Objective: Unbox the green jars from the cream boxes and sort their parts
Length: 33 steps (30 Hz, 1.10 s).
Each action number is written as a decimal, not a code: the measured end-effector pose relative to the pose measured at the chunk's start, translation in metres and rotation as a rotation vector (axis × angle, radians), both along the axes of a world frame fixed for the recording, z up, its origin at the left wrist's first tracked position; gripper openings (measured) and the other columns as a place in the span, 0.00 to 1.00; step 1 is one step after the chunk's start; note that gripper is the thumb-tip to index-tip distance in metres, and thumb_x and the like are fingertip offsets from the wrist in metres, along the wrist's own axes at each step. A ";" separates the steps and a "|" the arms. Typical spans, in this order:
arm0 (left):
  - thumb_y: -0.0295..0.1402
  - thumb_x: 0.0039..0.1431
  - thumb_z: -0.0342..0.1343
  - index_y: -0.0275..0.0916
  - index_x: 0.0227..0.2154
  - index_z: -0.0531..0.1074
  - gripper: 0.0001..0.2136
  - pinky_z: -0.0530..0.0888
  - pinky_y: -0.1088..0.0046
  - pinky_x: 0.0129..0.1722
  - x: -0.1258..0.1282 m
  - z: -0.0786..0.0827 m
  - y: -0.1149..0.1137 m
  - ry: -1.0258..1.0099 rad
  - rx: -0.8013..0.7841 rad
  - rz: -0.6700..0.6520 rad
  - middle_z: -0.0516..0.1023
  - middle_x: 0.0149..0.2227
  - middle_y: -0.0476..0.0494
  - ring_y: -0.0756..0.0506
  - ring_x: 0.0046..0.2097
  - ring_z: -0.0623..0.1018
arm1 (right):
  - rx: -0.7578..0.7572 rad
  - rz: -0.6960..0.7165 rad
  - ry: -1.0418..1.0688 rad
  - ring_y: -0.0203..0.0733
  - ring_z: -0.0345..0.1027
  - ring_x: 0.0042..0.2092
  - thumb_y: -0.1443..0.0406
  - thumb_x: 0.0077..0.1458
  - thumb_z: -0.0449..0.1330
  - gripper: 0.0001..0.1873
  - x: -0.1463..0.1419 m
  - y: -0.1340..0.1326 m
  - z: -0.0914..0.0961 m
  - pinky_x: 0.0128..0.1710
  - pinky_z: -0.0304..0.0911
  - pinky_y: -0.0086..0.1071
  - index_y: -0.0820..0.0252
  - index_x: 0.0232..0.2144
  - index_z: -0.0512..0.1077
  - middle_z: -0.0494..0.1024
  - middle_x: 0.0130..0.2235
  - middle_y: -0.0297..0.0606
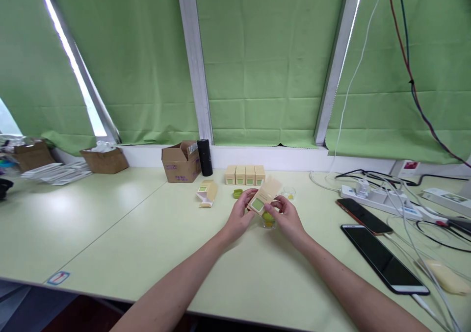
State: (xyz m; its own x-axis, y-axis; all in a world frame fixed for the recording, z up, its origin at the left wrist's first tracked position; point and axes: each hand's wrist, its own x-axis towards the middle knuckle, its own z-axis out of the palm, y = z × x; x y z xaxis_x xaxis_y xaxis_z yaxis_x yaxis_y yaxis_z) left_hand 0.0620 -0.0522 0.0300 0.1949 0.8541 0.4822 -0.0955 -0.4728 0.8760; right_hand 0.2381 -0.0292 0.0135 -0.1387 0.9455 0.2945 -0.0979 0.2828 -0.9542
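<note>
Between both hands, above the table, is a small tan cardboard box [265,192] with a green square on its face, tilted. My left hand [239,214] grips its left side. My right hand [289,219] pinches its lower right edge with thumb and fingers. Just below the box, partly hidden, stands a small clear container with a green top [269,220]. Behind my left fingers lies a green lid-like piece [237,193]. A clear piece with something yellow in it [288,193] sits beyond my right hand. An opened tan box [207,193] lies to the left.
Several closed tan boxes [245,175] stand in a row behind. Farther left are a brown carton [181,162] and a black cylinder [205,157]. Two phones [384,258], a power strip [379,200] and tangled cables crowd the right side. Papers [57,171] lie far left.
</note>
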 end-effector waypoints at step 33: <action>0.41 0.59 0.67 0.42 0.60 0.66 0.28 0.68 0.55 0.62 -0.001 -0.005 0.005 -0.065 0.016 -0.097 0.70 0.62 0.34 0.34 0.64 0.69 | -0.081 -0.005 0.142 0.52 0.79 0.41 0.40 0.42 0.72 0.35 0.000 0.000 0.002 0.41 0.69 0.38 0.56 0.42 0.69 0.84 0.37 0.44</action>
